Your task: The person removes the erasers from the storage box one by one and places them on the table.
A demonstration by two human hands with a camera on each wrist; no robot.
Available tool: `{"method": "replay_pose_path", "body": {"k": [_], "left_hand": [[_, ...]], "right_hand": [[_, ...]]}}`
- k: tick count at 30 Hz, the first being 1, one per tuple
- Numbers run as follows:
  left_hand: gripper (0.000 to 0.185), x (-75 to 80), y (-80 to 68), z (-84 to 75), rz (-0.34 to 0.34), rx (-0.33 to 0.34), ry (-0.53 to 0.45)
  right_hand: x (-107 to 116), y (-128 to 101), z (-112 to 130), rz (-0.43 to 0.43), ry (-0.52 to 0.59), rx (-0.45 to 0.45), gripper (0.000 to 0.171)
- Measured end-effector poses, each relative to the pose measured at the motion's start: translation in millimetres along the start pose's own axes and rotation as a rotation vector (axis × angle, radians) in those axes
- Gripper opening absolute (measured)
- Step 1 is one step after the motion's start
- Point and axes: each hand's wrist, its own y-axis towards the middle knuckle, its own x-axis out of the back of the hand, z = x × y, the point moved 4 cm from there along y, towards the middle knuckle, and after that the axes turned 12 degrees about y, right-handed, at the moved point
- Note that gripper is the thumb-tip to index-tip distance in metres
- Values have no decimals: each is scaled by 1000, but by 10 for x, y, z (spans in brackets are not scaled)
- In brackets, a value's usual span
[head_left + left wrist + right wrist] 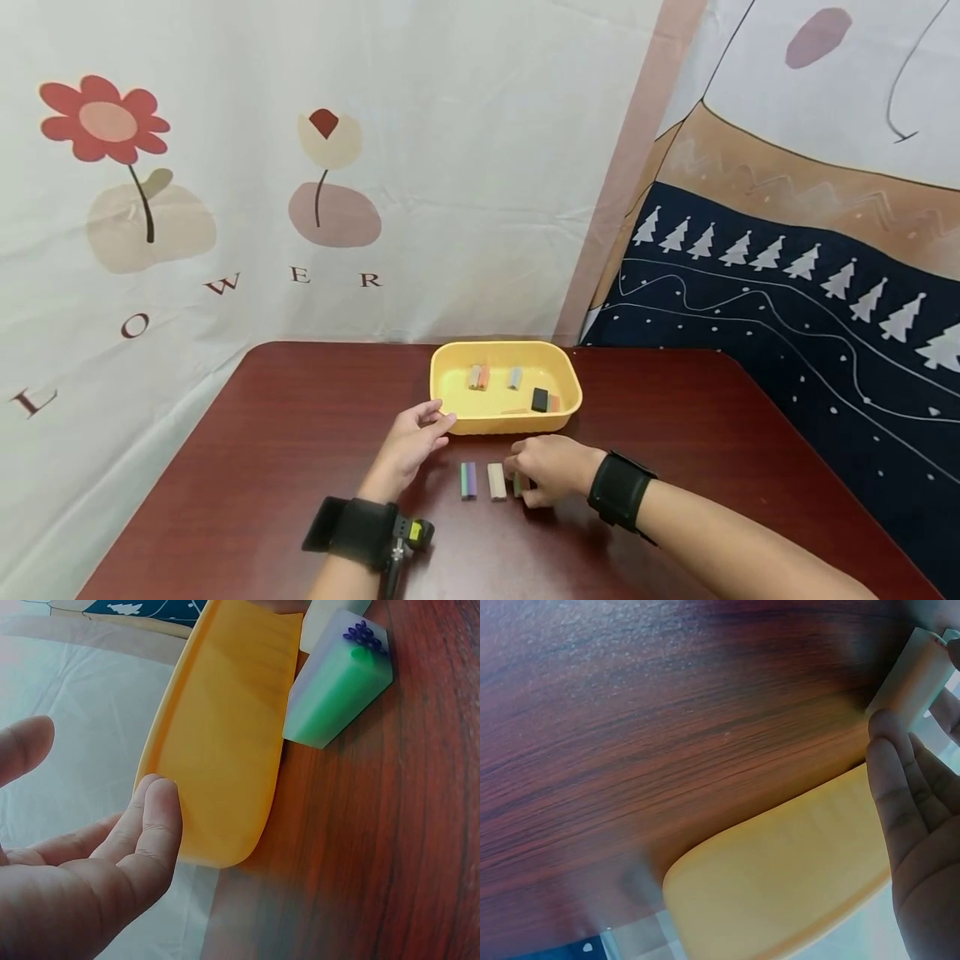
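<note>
Right hand (551, 471) is pinching a greenish block (517, 484) at frame centre; the grip could knock the neighbouring cream block (497, 482) askew. Left hand (411, 442), fingers relaxed and holding nothing, is touching the yellow tray (450, 392) and could nudge it.

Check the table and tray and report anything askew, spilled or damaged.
Nothing stands out. The yellow tray sits flat on the table with small blocks lying loose inside. The green-and-purple block and cream block lie side by side in front of it. The left hand touches the tray's corner; the right hand covers a third block.
</note>
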Motion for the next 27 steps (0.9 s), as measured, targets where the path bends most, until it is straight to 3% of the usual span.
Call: {"method": "replay_pose_path", "body": {"k": [15,27], "left_hand": [[53,-34,42,-29,9,1,5],[53,-8,22,-13,-10,6,20]], "right_hand": [[22,-61,-2,-22,12,26,22],[239,-61,-54,-122,66,52,12]]}}
